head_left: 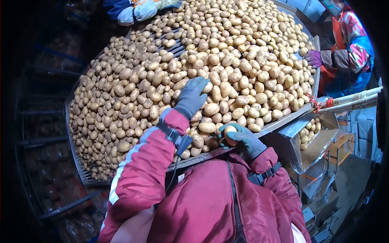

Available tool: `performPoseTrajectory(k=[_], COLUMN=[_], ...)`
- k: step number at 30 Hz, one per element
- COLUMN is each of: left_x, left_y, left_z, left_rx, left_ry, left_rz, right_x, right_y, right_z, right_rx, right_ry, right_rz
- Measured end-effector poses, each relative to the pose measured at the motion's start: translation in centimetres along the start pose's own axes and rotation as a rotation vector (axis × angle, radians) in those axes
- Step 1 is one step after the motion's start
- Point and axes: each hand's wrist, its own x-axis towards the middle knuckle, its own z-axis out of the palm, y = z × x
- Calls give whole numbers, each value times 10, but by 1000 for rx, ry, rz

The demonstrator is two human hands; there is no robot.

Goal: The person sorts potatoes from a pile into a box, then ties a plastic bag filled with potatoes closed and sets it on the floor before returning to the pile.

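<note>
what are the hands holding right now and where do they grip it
The right hand holds one potato, fingers curled around its near side. The left hand lies palm down on the potato pile, gripping nothing visible.

Maroon padded jacket, white sleeve stripe, grey-blue gloves [191, 97], black wrist straps (possibly sensor bands, cable trailing)

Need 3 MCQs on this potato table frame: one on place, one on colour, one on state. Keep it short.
1. Where does the left hand rest?
A. on the potato pile
B. on a box
C. in a pocket

2. What colour is the wearer's jacket?
A. green
B. red
C. white

3. What is the right hand doing?
A. hanging empty
B. gripping a pole
C. holding a potato

Key: 1 A, the glove lies flat on the potatoes; 2 B, both sleeves are red; 3 C, fingers curl round one potato at the table edge.
</note>
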Motion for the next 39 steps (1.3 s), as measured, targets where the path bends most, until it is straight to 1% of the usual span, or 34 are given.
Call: performPoseTrajectory(k=[2, 4, 5, 6, 7, 8, 9, 10, 11, 12, 14, 15, 16, 18, 20, 21, 22, 23, 24, 25, 26, 28, 29, 30, 31, 32, 33, 34, 35, 36, 37, 38, 39], left_x=[8, 17, 21, 24, 24, 25, 18, 12, 4, 1, -10, -30, -25, -46, -60, -62, -65, -66, -68, -68, -65, -62, -66, -60, -62, -65, -69, -74, -78, -83, -87, -92, -98], left_y=[-2, -8, -8, -7, -4, 12, 9, 8, 16, 25, 64, 56, 83, 97, 81, 78, 79, 85, 87, 79, 77, 65, 35, 39, 16, -8, -32, -53, -60, -65, -67, -69, -67], left_z=[19, 23, 20, 18, 15, -7, -7, -6, -9, -17, -23, -14, -27, -13, 5, 10, 18, 14, 10, 14, 11, -8, -12, -40, -53, -63, -78, -92, -105, -116, -116, -115, -110], left_rx=[168, 198, -70, -336, -938, -1067, -1199, -1333, -1522, -1627, -1607, -1167, -1173, -959, -225, -394, -413, -477, -532, -454, -446, -696, -471, -809, -824, -846, -822, -810, -770, -770, -607, -441, -360], left_ry=[-164, -150, -167, -181, -186, -232, -232, -233, -189, -249, -159, -265, -343, -374, -235, -274, -279, -309, -335, -319, -309, -283, -222, -190, -102, -17, 27, 60, 117, 134, 119, 101, 8], left_rz=[-38, -23, -193, -364, -703, -959, -978, -997, -982, -986, -1059, -715, -713, -542, 84, -58, -46, -139, -237, -113, -119, -412, -212, -629, -683, -726, -702, -672, -672, -706, -616, -530, -461], right_x=[2, 3, 1, 2, 1, -2, -4, -5, -6, -4, -1, 5, 7, 2, 11, 7, 4, 0, -4, -12, -20, -53, -77, -104, -107, -136, -161, -183, -229, -240, -250, -246, -240], right_y=[2, -5, -11, -14, -18, -23, -28, -34, -37, -38, -50, -47, -43, -39, -19, -18, -16, -13, -9, -5, -5, -17, -26, -46, -30, -41, -45, -62, -50, -55, -66, -64, -57], right_z=[-10, -21, -20, -22, -22, -20, -15, -9, -5, -2, 16, 17, 17, 27, 12, 7, 4, 4, 6, 6, 5, -16, -26, -12, -86, -122, -186, -186, -304, -277, -252, -256, -271], right_rx=[50, 53, 51, 124, 102, 80, 87, -76, -241, -358, 66, 19, -28, 66, 32, -5, -43, -41, -39, 20, 73, 74, 72, 194, 100, 183, 134, 18, -670, -389, -90, -98, -118], right_ry=[53, 127, 160, 173, 190, 206, 205, 151, 99, 57, 124, 102, 93, 100, -24, -9, -7, 43, 45, 148, 243, 439, 535, 469, 720, 659, 648, 788, 996, 1266, 1515, 1509, 1289], right_rz=[-49, -39, -59, -59, -59, -60, -65, -149, -231, -286, -87, -82, -80, 68, 96, 100, 113, 60, 60, -56, -169, -211, -240, -305, -412, -426, -545, -647, -627, -629, -624, -628, -633])
